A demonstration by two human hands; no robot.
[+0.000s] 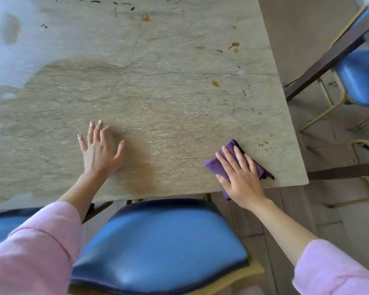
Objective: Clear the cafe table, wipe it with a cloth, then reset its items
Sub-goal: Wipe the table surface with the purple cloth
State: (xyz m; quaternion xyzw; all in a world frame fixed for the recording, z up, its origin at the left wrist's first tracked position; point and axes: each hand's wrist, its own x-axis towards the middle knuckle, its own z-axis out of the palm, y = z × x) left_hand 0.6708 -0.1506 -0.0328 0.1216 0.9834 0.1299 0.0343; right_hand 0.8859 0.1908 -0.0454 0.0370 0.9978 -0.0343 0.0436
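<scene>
Down at 4 o'clock on the table (158,71), my right hand (241,179) presses flat, fingers straight, on the purple cloth (216,167) near the corner. My left hand (100,150) rests open at 7 o'clock, maybe just hovering.

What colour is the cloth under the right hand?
Purple; the cloth lies flat under the right hand, clearest in the head view.
</scene>
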